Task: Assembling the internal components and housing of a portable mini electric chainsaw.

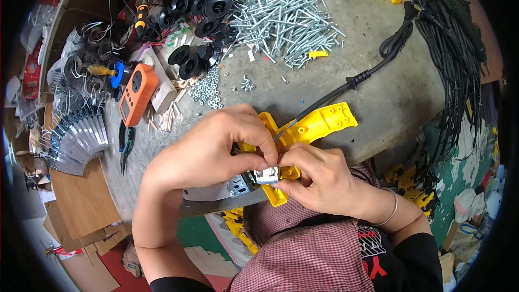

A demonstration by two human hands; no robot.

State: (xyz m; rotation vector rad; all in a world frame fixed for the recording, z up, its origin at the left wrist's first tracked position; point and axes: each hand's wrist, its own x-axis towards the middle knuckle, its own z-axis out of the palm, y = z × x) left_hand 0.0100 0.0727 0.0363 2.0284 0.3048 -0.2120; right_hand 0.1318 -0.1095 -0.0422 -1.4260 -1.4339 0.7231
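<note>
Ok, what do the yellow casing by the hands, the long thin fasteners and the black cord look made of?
Yellow casing: probably moulded plastic, smooth and glossy, with formed-in bosses.
Long thin fasteners: metal, likely plated steel, given the bright silvery shine.
Black cord: dull, flexible-looking sheath, rubber or soft plastic.

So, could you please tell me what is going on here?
A person holds a small white-and-silver part in the right hand, while the left hand works close against it; what the left one pinches is hidden. Yellow plastic housing lies around the hands, with a black cable leading toward it. Farther back lie heaped long screws and loose nuts, and an orange device sits to the left.
</note>
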